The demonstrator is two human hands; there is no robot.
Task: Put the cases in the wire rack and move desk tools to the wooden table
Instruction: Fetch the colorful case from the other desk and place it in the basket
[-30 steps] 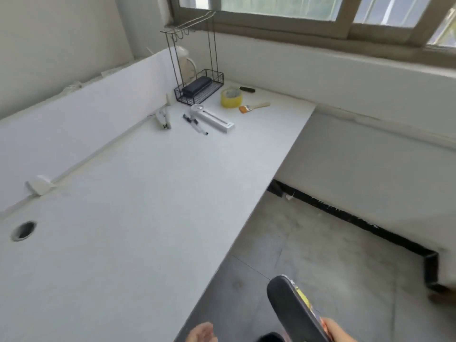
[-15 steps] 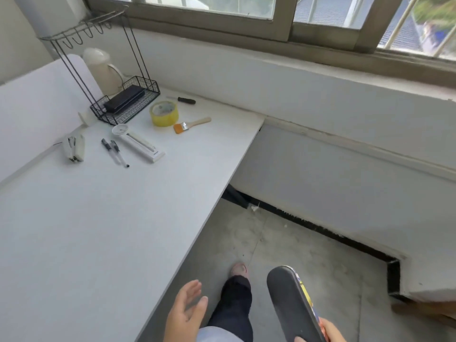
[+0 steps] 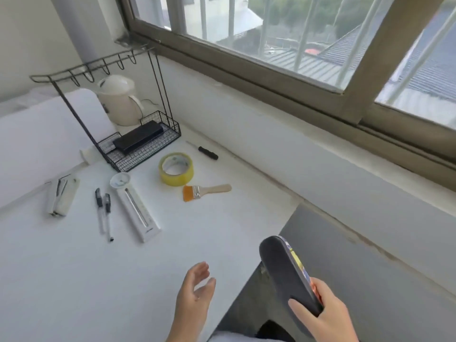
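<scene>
Nearest to the camera, the right hand [image 3: 323, 314] is closed around the lower end of a dark oval case [image 3: 286, 275]. The case is held up in the air past the near right edge of the white desk [image 3: 74, 280]. It looks like a rigid shell, light enough for one hand, with a smooth surface that may slip, so a grip across its narrow width seems the safest. The left hand [image 3: 195, 294] is over the near edge of the desk, fingers loosely apart, holding nothing.

Further in, toward the far left part of the desk, lie two pens [image 3: 103, 213], a long white tool [image 3: 135, 208] and a stapler [image 3: 61, 196]. Behind them are a yellow tape roll [image 3: 176, 169], a small brush [image 3: 206, 191] and a screwdriver [image 3: 206, 152].

At the far left corner stands the wire rack [image 3: 148, 146], with a black case [image 3: 138, 140] already lying in its basket. The free space there is beside this case. The tape roll and the long tool lie just before the basket, so the approach should probably come from above. A white kettle [image 3: 119, 102] stands behind the rack.
</scene>
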